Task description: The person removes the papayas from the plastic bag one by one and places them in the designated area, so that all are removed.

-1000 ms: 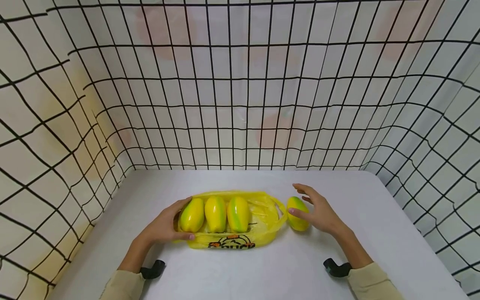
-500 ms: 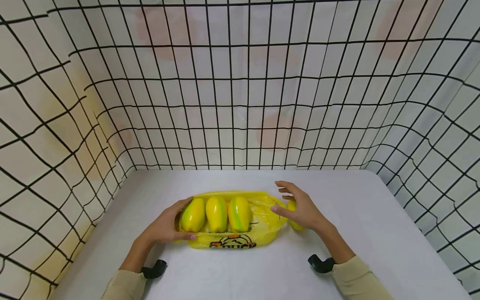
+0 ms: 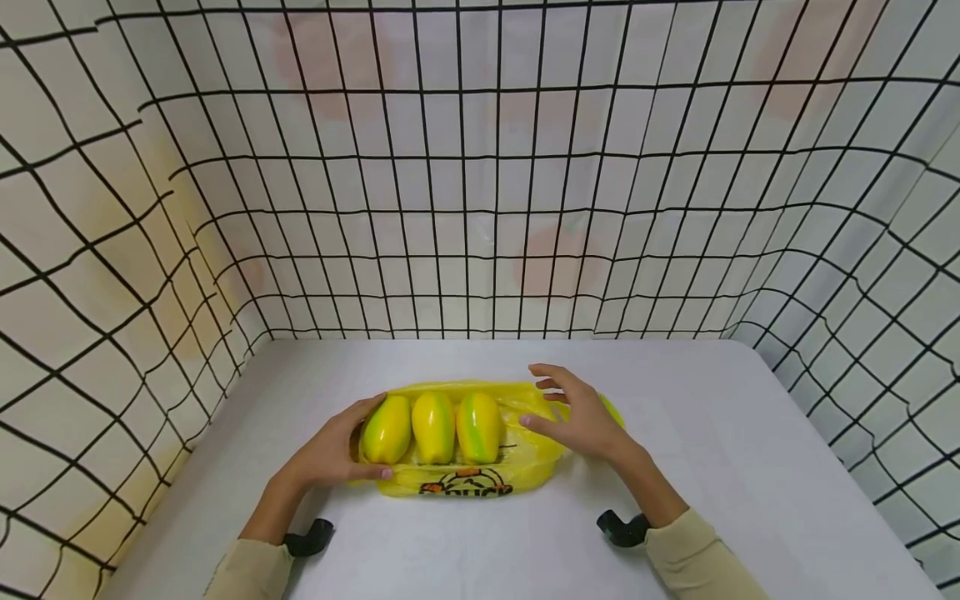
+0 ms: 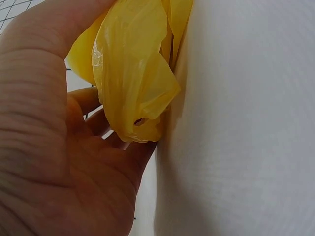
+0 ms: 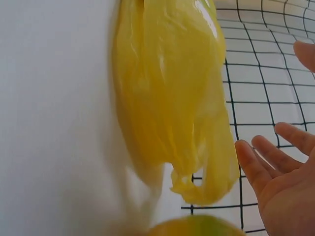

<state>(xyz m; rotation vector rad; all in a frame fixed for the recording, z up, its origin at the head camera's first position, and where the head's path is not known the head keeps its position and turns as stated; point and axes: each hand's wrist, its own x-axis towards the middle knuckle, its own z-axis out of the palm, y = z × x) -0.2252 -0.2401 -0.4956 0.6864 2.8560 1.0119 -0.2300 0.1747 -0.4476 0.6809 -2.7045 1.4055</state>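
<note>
Head view shows the left hand (image 3: 330, 450) curled round the yellow bag (image 3: 532, 473), apparently bracing it, with three mangoes (image 3: 433, 427) inside, just right of that hand. Fingers apart, the right hand (image 3: 583, 423) holds nothing, a fourth mango (image 3: 613, 410) partly hidden behind it.

You are wearing beige cloth sleeves (image 3: 251, 572). You are seeing a yellow plastic bag (image 3: 534, 477) bearing black-and-orange print, glossy oval fruits (image 3: 432, 427) blending yellow with green, a plain white tabletop (image 3: 465, 550) and a black, square-patterned grid (image 3: 464, 212).
</note>
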